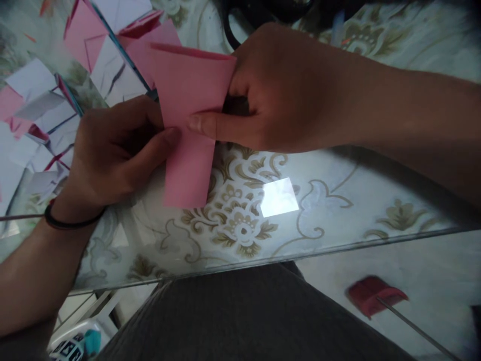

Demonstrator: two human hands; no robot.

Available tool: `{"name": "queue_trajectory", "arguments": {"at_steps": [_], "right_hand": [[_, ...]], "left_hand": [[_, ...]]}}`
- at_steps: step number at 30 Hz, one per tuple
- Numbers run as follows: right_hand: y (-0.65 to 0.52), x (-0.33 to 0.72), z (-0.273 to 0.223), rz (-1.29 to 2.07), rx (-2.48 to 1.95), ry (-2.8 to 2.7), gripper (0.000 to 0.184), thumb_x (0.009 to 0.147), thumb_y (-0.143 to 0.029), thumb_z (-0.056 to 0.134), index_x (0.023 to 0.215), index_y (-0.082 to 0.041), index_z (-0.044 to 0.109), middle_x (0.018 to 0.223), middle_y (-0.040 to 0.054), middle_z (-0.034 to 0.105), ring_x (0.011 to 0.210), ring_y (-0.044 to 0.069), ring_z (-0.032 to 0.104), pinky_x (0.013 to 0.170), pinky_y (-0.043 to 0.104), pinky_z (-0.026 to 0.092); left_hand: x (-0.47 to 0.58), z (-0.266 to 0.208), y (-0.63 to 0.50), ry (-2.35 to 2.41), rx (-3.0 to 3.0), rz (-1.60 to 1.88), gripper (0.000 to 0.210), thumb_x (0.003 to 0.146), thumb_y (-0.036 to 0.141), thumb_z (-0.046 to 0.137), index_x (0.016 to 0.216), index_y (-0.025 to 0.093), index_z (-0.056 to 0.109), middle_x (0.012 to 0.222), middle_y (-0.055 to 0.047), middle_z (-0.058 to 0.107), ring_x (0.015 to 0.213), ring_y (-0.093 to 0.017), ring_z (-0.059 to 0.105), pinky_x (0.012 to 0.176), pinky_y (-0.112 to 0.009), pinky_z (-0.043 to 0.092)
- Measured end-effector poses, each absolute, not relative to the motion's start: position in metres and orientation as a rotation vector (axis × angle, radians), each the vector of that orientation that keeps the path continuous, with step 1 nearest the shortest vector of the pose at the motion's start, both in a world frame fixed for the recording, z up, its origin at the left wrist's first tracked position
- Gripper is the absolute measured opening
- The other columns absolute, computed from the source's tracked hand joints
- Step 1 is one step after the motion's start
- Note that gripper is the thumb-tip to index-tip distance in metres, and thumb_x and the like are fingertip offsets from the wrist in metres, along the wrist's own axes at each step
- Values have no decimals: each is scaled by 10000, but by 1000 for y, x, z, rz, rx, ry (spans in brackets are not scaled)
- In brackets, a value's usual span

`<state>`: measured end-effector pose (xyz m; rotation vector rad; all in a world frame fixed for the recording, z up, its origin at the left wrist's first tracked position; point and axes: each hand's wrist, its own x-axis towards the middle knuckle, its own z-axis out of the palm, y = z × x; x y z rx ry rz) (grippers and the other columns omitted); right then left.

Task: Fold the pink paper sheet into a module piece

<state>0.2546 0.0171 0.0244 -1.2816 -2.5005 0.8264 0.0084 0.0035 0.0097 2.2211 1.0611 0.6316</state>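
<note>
A folded piece of pink paper (pixel 190 170) is held upright above the glossy floral tabletop (pixel 330 180). Its upper end is wider and shows an open, layered edge; the lower part is a narrower strip. My left hand (pixel 116 145) pinches its left side between thumb and fingers, the fingertips partly behind the paper. From the right, my right hand (pixel 278 95) grips it with the thumb flat on the front and the other fingers hidden behind. A dark band circles my left wrist.
Folded pink and white paper pieces (pixel 116 75) lie at the upper left, with more (pixel 41 110) at the far left. A black object (pixel 259 12) stands at the back. Below the table edge are my lap (pixel 240 316) and a red dustpan (pixel 372 296) on the floor.
</note>
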Motion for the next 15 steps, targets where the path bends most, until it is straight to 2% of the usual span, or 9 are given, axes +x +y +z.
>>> {"name": "queue_trajectory", "arguments": {"at_steps": [6, 9, 15], "right_hand": [[19, 254, 22, 866, -1168, -2451, 550, 995, -293, 673, 577, -164, 341, 482, -75, 237, 503, 35, 253, 593, 265, 220], [19, 255, 18, 988, -1114, -2406, 500, 978, -242, 679, 592, -176, 369, 518, -62, 344, 535, 54, 351, 597, 281, 235], [21, 257, 11, 1092, -977, -2335, 321, 1002, -323, 604, 728, -163, 552, 566, -48, 473, 544, 72, 383, 592, 287, 243]], "left_hand": [[6, 9, 5, 1058, 2250, 626, 253, 1013, 367, 692, 911, 141, 740, 675, 34, 571, 581, -58, 460, 521, -198, 353], [7, 12, 6, 1024, 2271, 590, 244, 1012, 336, 691, 851, 154, 717, 617, 37, 567, 518, -65, 428, 465, -210, 325], [6, 19, 6, 1009, 2246, 523, 179, 1036, 314, 628, 928, 202, 716, 726, 6, 691, 555, -106, 508, 499, -247, 400]]}}
